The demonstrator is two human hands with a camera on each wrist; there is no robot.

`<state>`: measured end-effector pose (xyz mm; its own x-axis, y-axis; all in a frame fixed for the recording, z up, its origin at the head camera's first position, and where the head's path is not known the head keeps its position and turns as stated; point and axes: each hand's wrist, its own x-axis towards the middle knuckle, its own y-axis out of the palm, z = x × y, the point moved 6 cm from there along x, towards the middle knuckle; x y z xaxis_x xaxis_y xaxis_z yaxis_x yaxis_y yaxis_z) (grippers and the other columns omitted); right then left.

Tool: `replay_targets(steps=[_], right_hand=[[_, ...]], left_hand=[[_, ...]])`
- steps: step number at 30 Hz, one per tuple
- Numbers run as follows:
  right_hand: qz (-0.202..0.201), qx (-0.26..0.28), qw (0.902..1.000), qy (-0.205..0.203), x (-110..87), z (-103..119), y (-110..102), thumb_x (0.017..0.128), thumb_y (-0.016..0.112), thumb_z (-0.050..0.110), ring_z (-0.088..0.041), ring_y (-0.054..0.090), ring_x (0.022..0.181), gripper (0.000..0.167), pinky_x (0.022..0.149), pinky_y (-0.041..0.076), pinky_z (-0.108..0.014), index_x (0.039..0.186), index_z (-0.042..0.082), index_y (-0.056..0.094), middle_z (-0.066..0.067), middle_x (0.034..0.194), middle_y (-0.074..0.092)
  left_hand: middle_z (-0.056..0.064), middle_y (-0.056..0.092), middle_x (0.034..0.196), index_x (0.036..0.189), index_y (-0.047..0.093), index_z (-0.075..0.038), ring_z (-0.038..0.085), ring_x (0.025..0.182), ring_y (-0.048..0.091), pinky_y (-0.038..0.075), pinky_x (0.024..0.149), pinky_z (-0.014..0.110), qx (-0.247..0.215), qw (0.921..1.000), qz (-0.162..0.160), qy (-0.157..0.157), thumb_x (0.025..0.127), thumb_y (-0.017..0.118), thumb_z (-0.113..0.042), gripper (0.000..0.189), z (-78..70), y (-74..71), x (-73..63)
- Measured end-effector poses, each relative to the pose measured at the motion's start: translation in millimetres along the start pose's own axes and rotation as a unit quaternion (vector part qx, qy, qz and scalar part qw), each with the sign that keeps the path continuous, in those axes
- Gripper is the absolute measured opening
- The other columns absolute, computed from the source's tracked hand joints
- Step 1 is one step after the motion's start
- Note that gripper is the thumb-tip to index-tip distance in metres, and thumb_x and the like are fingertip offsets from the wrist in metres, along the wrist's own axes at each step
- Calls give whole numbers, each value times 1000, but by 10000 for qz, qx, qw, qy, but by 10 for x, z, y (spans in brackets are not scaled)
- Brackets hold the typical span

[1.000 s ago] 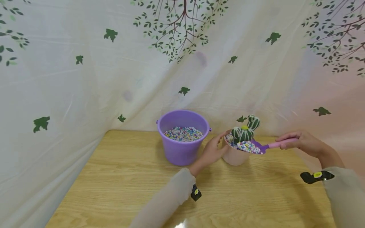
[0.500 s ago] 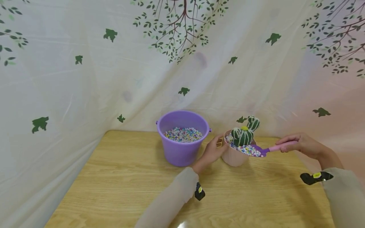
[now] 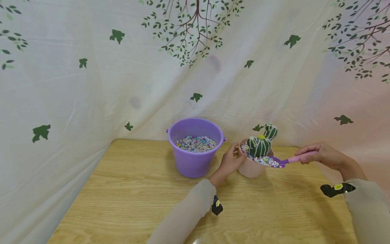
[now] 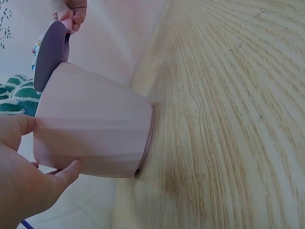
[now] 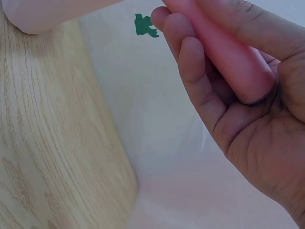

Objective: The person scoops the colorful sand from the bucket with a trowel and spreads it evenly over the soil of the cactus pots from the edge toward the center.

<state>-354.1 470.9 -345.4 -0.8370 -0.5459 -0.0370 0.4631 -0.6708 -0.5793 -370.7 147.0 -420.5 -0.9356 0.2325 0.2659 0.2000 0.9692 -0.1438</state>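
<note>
Pot: smooth, pale pink, tapering round pot [image 3: 251,170], standing on the wood-grained tabletop [image 3: 137,203] near its far edge, toward the far right corner
Cactus: rounded green cactus with white stripes and a yellow tuft [image 3: 261,137] on top, set inside the pot [image 4: 93,121] with its upper lobes above the rim
Left hand: the left hand [image 3: 230,162] holds the pot from its left side, thumb on the near wall and fingers up by the rim
Right hand: the right hand [image 3: 326,156] grips the pink handle [image 5: 238,62] of the trowel, fingers curled round it, beyond the pot's right side
Trowel: small trowel with a purple blade [image 3: 282,163], the blade at the pot's right rim; whether it rests on the rim I cannot tell
Beads: tiny multicoloured round beads [image 3: 269,161] heaped on the blade, with more in the pot around the cactus
Bucket: deep purple round bucket [image 3: 192,164] near the middle of the tabletop's far edge, left of the pot, partly filled with similar loose beads [image 3: 196,144]
Backdrop: pale cloth [image 3: 91,95] printed with dark green leaves and branches, hanging behind the tabletop's far edge
</note>
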Motion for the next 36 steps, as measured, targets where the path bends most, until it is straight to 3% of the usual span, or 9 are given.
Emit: replay_targets(steps=[11,19,31,36], right_hand=[[139,93,9998,-46,-2,17,-3,98,52,-7,-16,72,86,29,77,60,-28,120,-3,71,2,102,79],[287,134,9994,110,46,5,-10,99,52,-5,-16,71,86,28,79,60,-28,119,-2,72,1,98,79],[537,375,9978,-46,92,66,7,100,49,-8,-12,72,84,32,76,61,-29,120,1,73,3,97,79],[510,314,9982,25,101,76,-9,100,49,-7,-12,72,83,32,75,62,-30,118,2,74,4,96,79]], left_hand=[[17,54,150,150,49,-14,36,131,59,53,109,39,164,9987,-82,-485,93,67,-18,60,-26,-9,8],[16,55,150,152,49,-14,34,132,59,53,109,36,180,9978,-110,-633,93,65,-15,61,6,-34,60],[15,57,149,151,50,-11,32,129,62,54,106,32,198,9971,-152,-712,92,64,-15,61,-1,-67,57],[16,63,141,145,57,-9,31,120,68,59,96,27,169,9973,-471,-546,92,64,-13,53,-31,-99,46]])
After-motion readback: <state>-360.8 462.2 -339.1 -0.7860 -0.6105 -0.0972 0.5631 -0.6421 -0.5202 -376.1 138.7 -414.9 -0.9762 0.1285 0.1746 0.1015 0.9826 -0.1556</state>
